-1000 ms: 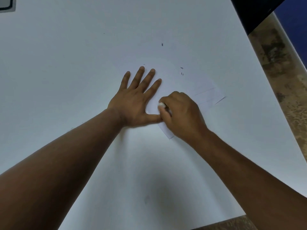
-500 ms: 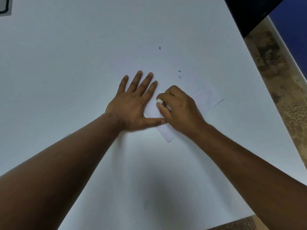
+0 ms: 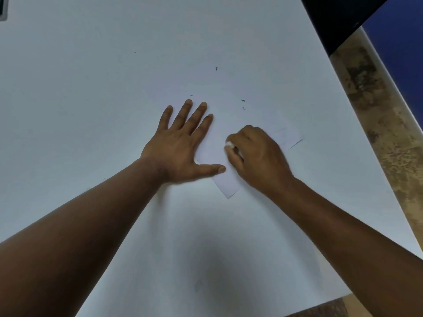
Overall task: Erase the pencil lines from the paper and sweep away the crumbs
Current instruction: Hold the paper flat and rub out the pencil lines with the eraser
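Head view: a white sheet of paper (image 3: pixel 225 184) lies slanted on the white table (image 3: pixel 91 88), a little right of the frame's centre, its near corner pointing toward the bottom of the frame. The left hand (image 3: pixel 180 145) lies flat on the paper's left part, fingers straight and spread, thumb stretched to the right along the sheet. Just beside that thumb, the right hand (image 3: pixel 256 156) has its fingers curled, pinching a small white eraser (image 3: pixel 229 144) whose tip touches the paper. Faint pencil lines (image 3: pixel 282 131) show on the sheet's right end, beyond the right hand. Dark eraser crumbs (image 3: pixel 243 105) are scattered above the hands, one speck (image 3: pixel 216 68) farther up. Patterned floor (image 3: pixel 384 124) runs along the right edge.
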Action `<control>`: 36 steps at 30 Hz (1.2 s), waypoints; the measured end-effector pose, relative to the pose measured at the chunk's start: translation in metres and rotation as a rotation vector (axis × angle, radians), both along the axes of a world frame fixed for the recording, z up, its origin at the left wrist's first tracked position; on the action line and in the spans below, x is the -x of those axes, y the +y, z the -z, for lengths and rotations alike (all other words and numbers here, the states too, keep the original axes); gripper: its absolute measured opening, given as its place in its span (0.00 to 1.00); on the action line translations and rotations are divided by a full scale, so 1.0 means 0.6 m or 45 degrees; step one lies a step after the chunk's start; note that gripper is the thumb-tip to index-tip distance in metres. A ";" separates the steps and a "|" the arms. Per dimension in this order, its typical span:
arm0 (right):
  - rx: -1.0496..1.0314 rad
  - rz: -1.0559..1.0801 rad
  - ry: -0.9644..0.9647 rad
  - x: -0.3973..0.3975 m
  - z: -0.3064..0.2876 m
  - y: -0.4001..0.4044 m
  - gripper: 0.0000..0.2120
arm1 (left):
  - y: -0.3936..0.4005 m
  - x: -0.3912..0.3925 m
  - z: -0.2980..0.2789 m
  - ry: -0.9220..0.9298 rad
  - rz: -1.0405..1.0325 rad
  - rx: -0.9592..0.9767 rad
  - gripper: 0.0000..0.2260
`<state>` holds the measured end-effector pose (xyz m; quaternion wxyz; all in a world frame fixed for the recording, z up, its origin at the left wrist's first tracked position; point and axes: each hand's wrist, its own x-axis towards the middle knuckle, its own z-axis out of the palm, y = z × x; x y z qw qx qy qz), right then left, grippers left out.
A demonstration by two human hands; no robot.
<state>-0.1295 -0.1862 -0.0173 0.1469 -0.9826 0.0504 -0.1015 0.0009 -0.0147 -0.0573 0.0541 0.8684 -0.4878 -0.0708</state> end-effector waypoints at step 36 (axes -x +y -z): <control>-0.027 0.335 -0.040 -0.053 -0.014 -0.174 0.11 | -0.001 0.004 -0.012 0.007 -0.011 -0.055 0.52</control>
